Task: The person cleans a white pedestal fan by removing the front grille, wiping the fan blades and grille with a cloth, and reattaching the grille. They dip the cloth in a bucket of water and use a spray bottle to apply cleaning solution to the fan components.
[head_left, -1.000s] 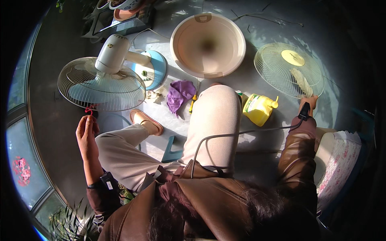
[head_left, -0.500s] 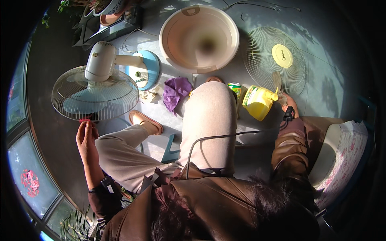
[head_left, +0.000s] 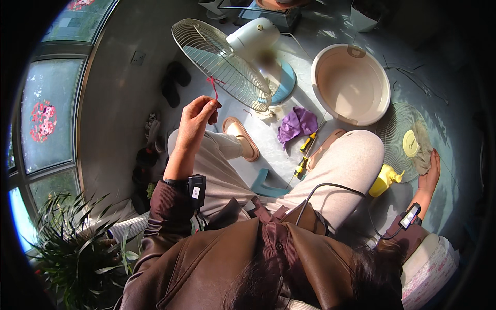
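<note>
My left hand is closed in a pinch on the lower end of a red string. The string's upper part is looped on the wire cage of the standing fan, whose white motor housing leans over a blue and white base. On the right, my right hand grips a greyish-beige rag, which lies across the loose round fan grille with a pale yellow centre. A yellow jug sits beside that hand, partly hidden by my knee.
A large beige basin stands beyond my knees. A purple cloth and two yellow-black screwdrivers lie between my feet. Dark slippers are by the left wall. A spiky potted plant grows at lower left.
My view has swung left, shifting the scene rightward. The rag in my right hand now lies further over the grille. The red string now shows plainly between my left fingers and the fan cage.
</note>
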